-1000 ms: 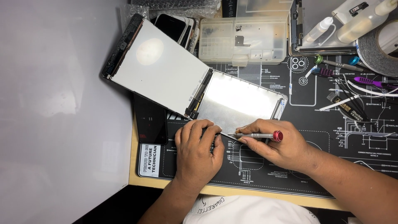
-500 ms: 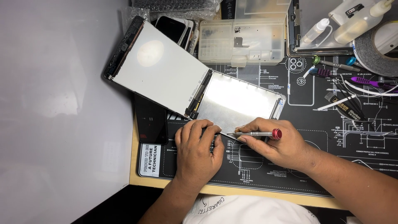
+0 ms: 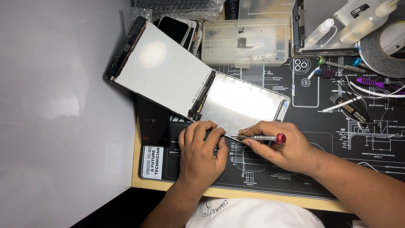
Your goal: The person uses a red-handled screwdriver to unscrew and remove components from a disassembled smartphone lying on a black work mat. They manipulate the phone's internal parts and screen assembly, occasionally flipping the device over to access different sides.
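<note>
1. Right hand (image 3: pixel 280 145) pinches a slim screwdriver (image 3: pixel 260 137), tip at the lower edge of the opened tablet (image 3: pixel 240 103), frame centre.
2. Left hand (image 3: pixel 201 154) lies flat, fingers together, on that edge.
3. Black mat (image 3: pixel 358 152) covers the desk.

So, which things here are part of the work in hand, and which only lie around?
In use:
- left hand, pressing on the tablet
- right hand, holding the screwdriver
- opened tablet with its white panel

Lying about:
- clear parts box
- tape roll
- squeeze bottles
- tweezers
- dark phone
</note>
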